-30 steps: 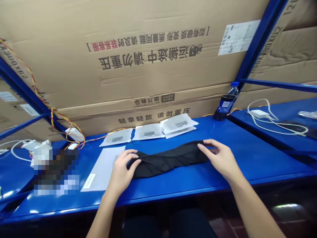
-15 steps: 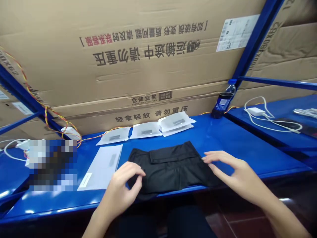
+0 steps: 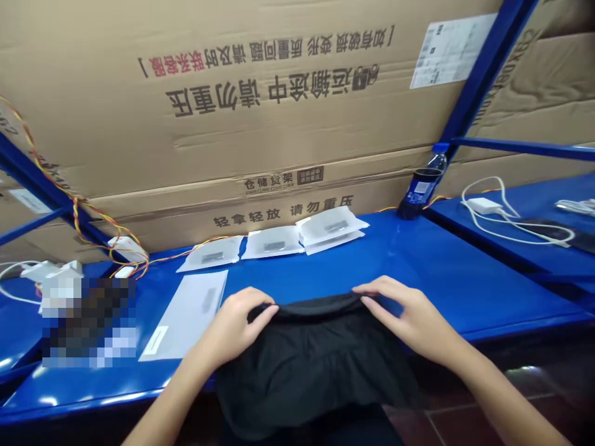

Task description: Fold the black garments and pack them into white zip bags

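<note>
A black cloth garment [image 3: 320,356] with a band along its top edge hangs over the front edge of the blue shelf [image 3: 465,291]. Whether it is shorts or a skirt I cannot tell. My left hand [image 3: 242,322] pinches the left end of the band between thumb and fingers. At the other end, my right hand [image 3: 404,316] grips the band the same way, so the top edge is stretched between them. The garment's lower part drops toward my lap and is partly dark. Left of my left hand lies a long white frosted bag [image 3: 188,316] with a label.
Several small white packets [image 3: 272,241] line the back of the shelf, against a large cardboard box [image 3: 279,142]. A dark drink bottle [image 3: 418,189] stands at the back right. White charger cables [image 3: 493,207] lie on the right shelf; yellow-red wires [image 3: 93,217] run at left, near a blurred-out item [image 3: 88,322].
Both hands have closed on the garment's top band. The garment has been drawn toward me; it lay mostly flat on the shelf before and now hangs over the edge.
</note>
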Demonstrator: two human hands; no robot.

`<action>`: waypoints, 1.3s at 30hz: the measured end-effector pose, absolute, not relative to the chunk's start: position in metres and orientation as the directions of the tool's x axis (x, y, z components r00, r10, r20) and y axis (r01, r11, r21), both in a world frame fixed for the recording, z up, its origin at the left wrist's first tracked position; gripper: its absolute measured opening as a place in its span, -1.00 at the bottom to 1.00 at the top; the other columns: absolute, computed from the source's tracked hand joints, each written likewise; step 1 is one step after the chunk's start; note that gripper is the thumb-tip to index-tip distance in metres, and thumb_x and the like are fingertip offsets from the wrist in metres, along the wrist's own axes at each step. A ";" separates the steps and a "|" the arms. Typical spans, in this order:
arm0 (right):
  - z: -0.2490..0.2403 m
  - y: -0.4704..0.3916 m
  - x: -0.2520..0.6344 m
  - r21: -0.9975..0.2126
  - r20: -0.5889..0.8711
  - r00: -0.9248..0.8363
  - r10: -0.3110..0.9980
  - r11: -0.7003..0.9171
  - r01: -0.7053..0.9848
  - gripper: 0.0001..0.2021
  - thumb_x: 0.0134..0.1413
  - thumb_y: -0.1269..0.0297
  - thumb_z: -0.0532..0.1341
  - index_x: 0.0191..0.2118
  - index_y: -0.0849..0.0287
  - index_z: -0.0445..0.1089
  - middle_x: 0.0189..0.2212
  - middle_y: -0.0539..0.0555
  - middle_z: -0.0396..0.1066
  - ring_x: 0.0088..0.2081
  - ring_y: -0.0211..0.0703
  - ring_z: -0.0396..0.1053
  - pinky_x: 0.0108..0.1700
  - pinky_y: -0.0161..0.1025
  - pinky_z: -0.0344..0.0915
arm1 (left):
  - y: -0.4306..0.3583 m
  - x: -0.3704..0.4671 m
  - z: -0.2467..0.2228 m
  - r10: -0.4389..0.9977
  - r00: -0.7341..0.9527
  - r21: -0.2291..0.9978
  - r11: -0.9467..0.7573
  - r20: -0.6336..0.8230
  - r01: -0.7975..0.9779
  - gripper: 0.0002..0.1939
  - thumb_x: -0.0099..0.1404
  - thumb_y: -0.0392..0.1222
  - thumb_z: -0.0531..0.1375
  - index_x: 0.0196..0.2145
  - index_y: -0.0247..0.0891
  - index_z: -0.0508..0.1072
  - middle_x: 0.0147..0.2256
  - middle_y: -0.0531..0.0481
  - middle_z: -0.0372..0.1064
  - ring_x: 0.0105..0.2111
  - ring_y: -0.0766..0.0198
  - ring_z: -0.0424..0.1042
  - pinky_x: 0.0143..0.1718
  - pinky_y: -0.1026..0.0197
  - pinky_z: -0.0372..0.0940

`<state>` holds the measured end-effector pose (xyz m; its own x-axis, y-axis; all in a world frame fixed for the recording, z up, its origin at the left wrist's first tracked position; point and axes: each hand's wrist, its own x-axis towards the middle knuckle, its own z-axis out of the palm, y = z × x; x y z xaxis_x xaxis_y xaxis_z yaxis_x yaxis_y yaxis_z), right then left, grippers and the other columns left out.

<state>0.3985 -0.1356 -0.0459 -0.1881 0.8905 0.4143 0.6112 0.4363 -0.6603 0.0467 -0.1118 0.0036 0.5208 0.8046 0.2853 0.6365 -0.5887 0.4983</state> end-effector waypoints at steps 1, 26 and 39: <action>-0.042 -0.124 0.397 -0.695 0.392 -0.152 0.907 0.400 0.597 -0.73 0.36 0.07 0.19 -0.01 0.02 0.57 -0.15 0.11 0.61 -0.10 0.01 0.55 0.00 -0.06 0.48 | -0.101 0.047 0.009 0.844 0.479 0.558 -0.524 0.240 0.643 -0.70 0.50 0.00 0.14 -0.24 -0.19 0.59 -0.21 -0.06 0.62 -0.18 0.10 0.57 -0.08 0.10 0.44; -0.015 -0.050 0.401 -0.796 0.338 -0.063 0.939 0.321 0.514 -0.50 0.09 -0.27 0.33 -0.23 0.13 0.58 -0.18 0.16 0.64 -0.14 0.11 0.57 -0.02 0.00 0.50 | -0.031 0.043 0.025 0.863 0.433 0.647 -0.490 0.261 0.585 -0.62 0.36 0.16 0.25 -0.27 -0.21 0.64 -0.25 -0.07 0.63 -0.24 0.11 0.53 -0.18 0.15 0.40; -0.058 -0.175 0.411 -0.472 0.377 -0.380 0.845 0.528 0.706 -0.54 0.25 -0.03 0.35 0.23 -0.13 0.51 0.26 0.10 0.46 0.37 0.26 0.29 0.28 0.25 0.42 | -0.162 0.027 -0.008 0.646 0.633 0.154 -0.741 0.426 0.653 -0.66 0.49 0.09 0.23 0.00 -0.18 0.61 0.01 -0.21 0.59 0.00 -0.03 0.58 0.01 -0.06 0.55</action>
<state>0.4109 -0.1751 -0.0579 -0.3799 0.8448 0.3769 0.7061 0.5280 -0.4718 0.0267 -0.1623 -0.0082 0.6332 0.6461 0.4261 0.6532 -0.7414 0.1536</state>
